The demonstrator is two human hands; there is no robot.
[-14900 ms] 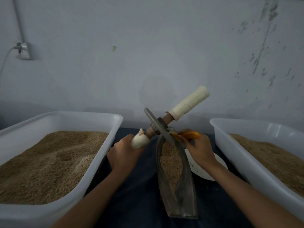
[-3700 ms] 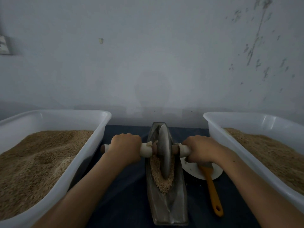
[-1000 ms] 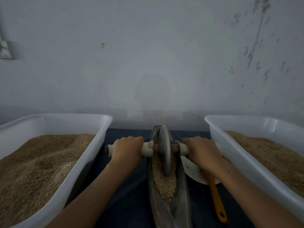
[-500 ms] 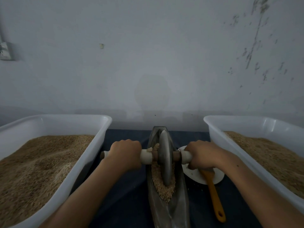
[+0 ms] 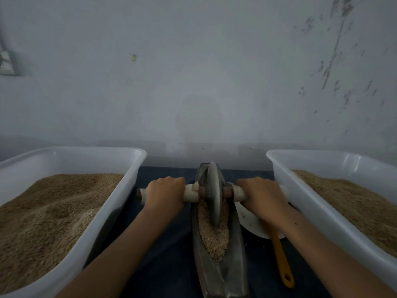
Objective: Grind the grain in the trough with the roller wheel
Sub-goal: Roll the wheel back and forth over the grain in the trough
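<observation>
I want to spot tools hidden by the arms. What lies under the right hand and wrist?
Under the right hand, a white plate lies on the dark cloth, with an orange-handled tool resting on it. The wrist covers the tool's head, so its type cannot be told.

Setting: plain small-scale grain-processing workroom, not domestic kitchen. Evidence: bare pale plaster wall (image 5: 193, 72) fills upper frame, scuffed and flaking at upper right. Two large white plastic tubs, left tub (image 5: 90, 153) and right tub (image 5: 322, 157), heaped with tan grain, flank centre. Dark cloth-covered bench (image 5: 163, 244) at lower centre carries metal grinding trough (image 5: 234, 261). Wall socket (image 5: 6, 63) at far left edge.
</observation>
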